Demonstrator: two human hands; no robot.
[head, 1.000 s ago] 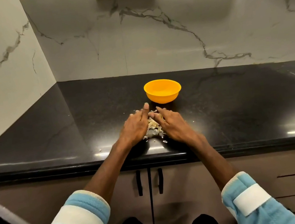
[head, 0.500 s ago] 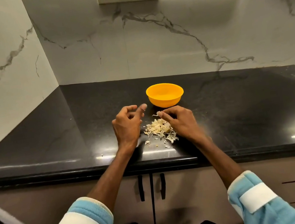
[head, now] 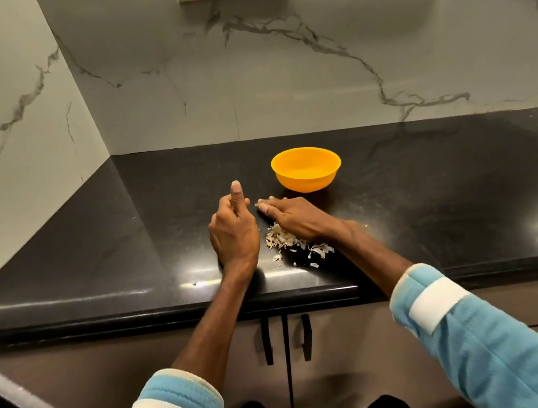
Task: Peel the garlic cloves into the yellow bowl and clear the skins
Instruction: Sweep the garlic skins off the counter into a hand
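Head view. The left hand point(head: 234, 234) rests on its outer edge on the black surface point(head: 432, 198), its fingers curled together into the palm with nothing seen between them and the thumb raised towards 12 o'clock. The right hand point(head: 292, 218) lies palm down just beside it at 3 o'clock, its forearm crossing the front edge from 5 o'clock; its fingers point(head: 266, 206) are straight and close together, pointing towards 10 o'clock with the tips on the surface near the left thumb. The garlic skins point(head: 284, 239) form a loose, pale, flaky heap, part under the right palm and wrist, part between the two hands, with a few flakes trailing towards 4 o'clock. The yellow bowl point(head: 306, 181) stands upright at 1 o'clock of the right hand, near but apart from it; whether cloves lie inside cannot be told. The heap sits near the surface's rounded front edge at 6 o'clock. Bare surface extends widely to 3 o'clock and to 9 o'clock, where a marbled wall point(head: 4, 102) meets the back wall in a corner at 11 o'clock. Cabinet doors point(head: 333, 350) hang below the edge
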